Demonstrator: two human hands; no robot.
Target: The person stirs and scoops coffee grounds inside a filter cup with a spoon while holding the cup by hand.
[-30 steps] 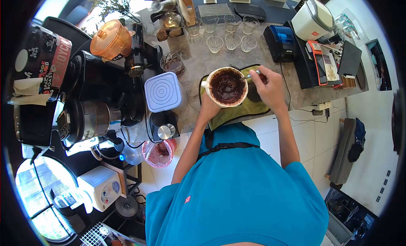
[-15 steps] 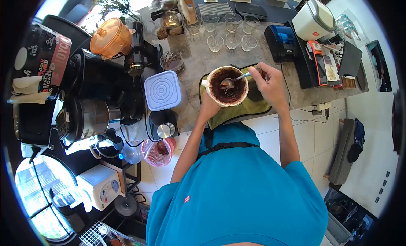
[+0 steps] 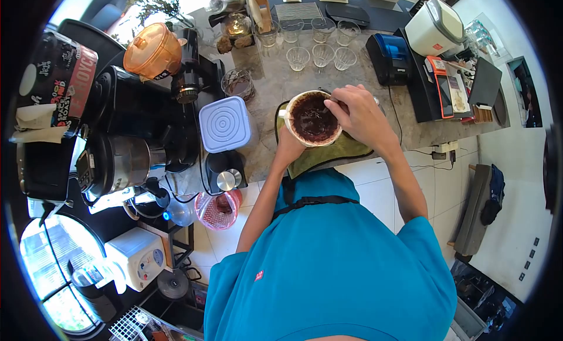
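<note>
Clear glasses (image 3: pixel 322 55) stand nr blk printer (image 3: pixel 389 59) on ctr (image 3: pixel 271 83).

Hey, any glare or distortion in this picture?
Head view: strong fisheye curve, with black rounded edges; head view: the lower-left window is washed out by bright light; head view: small glints on the dark mixture in the cup.

In slides the right hand (image 3: pixel 362 119), fingers now over the cup's (image 3: pixel 312 143) far right rim; the spoon's bowl, inside the cup moments ago, vanishes from view!

Passage between mug (image 3: pixel 316 144) and glasses (image 3: pixel 323 56), lidded container (image 3: pixel 224 124) at left.
</note>
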